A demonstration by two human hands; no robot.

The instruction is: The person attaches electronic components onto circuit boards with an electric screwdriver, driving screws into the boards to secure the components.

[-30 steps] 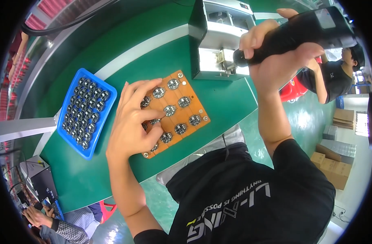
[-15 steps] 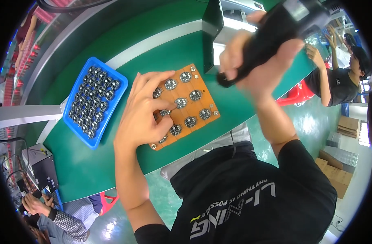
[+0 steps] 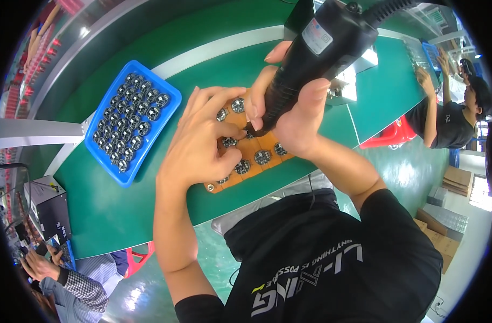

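My right hand is wrapped round a black electric screwdriver, tilted with its tip down. The tip meets a round part in the middle of an orange fixture board; my fingers partly hide that contact. My left hand spreads over the board's left side, fingers apart. Its index fingertip lies beside the screwdriver tip, and its thumb is bent near another part. Several small round black-and-silver parts sit in rows on the board, some covered by my hands.
A blue tray of several similar round parts stands left of the board on the green table. Behind the screwdriver is a partly hidden black-and-white box-like unit. A cord leaves the screwdriver's top. Other people work at both sides.
My right hand has brought the screwdriver left and down from beyond the board's right edge onto a middle part. The left hand has stayed over the board. The whole view has shifted slightly.
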